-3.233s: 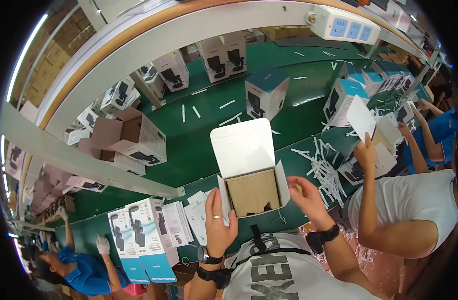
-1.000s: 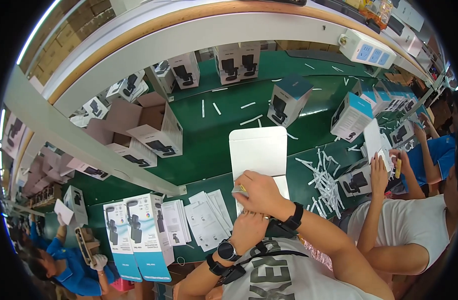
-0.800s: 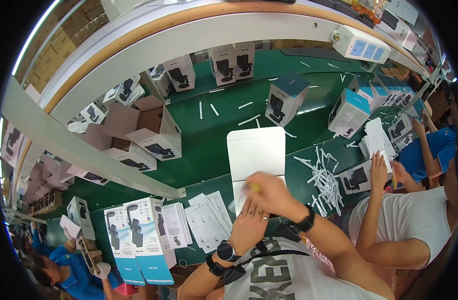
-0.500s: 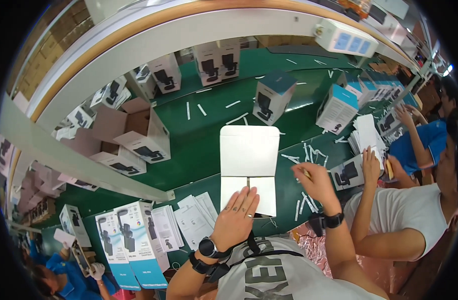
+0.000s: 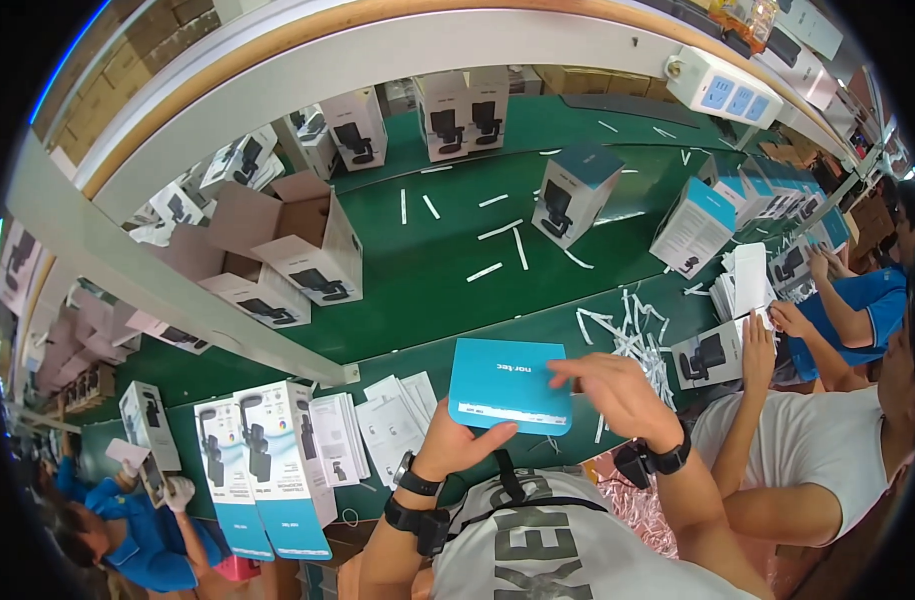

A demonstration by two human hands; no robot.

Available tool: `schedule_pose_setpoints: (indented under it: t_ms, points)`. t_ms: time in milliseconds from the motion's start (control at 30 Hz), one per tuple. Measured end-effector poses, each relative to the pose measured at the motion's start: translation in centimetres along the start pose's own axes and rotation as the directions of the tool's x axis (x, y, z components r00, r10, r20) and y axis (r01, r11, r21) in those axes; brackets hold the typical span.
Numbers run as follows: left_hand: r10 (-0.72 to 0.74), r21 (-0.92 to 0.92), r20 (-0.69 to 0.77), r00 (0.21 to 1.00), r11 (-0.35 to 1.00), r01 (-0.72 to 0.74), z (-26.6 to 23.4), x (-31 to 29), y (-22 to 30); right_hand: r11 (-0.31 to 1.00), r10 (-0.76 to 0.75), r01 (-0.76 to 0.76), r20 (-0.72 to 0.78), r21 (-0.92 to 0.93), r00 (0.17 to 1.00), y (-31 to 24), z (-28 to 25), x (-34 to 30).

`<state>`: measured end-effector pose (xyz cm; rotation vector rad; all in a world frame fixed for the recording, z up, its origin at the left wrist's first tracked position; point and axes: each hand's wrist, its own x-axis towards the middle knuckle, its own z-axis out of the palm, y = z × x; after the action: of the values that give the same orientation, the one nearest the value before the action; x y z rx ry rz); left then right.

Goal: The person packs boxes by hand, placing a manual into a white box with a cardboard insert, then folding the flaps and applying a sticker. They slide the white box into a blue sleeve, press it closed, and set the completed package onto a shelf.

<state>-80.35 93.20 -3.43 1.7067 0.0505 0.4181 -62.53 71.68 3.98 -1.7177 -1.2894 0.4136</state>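
Note:
A carton with a blue lid (image 5: 508, 372) stands on the green bench right before me, its lid folded over toward me. A pale strip with a ragged edge runs along the lid's near flap. My left hand (image 5: 460, 438) holds the near left corner, thumb on the flap and the other fingers hidden behind. At the lid's right edge, my right hand (image 5: 618, 390) has its fingers stretched out and touching the blue surface. The carton's walls are mostly hidden beneath the lid.
Paper leaflets (image 5: 390, 420) and flat printed cartons (image 5: 278, 450) lie to the left. White paper strips (image 5: 628, 335) are heaped on the right. A closed carton (image 5: 575, 195) stands beyond on the green belt (image 5: 428, 290). Co-workers handle cartons at right and lower left.
The upright lid, white inside, has come down toward me and shows its blue outside. My left hand has shifted to its corner; my right hand has moved in to its edge.

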Motion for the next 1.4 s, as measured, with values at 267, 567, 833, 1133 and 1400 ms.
schedule_pose_setpoints:
  t_ms: [267, 567, 833, 1133, 1400]
  points:
    - [-0.036, -0.076, 0.038, 0.999, 0.996, 0.039, -1.2, -0.5, -0.7, 0.874, -0.411, 0.427, 0.114, -0.231, 0.904, -1.3, 7.2, 9.0]
    - [-0.141, -0.108, 0.137, 0.98, 0.982, 0.156, -2.0, -1.0, -1.3, 0.921, -0.365, 0.381, 0.164, -0.082, 0.916, -0.2, 6.9, 6.6]
    - [0.181, 0.054, -0.254, 0.95, 0.984, -0.172, 0.3, -2.1, -4.5, 0.927, -0.044, 0.102, -0.167, 0.362, 0.985, -0.7, 4.8, 2.2]
    - [0.091, 0.312, 0.019, 0.996, 0.945, -0.092, -3.1, -1.9, -1.0, 0.977, 0.213, -0.204, -0.192, 0.068, 0.958, 0.7, 3.7, -7.1]
    - [0.282, 0.775, 0.023, 0.959, 0.601, -0.196, -1.0, -2.0, -2.6, 0.962, -0.093, -0.044, -0.471, -0.271, 0.877, 4.8, 9.9, -5.9]
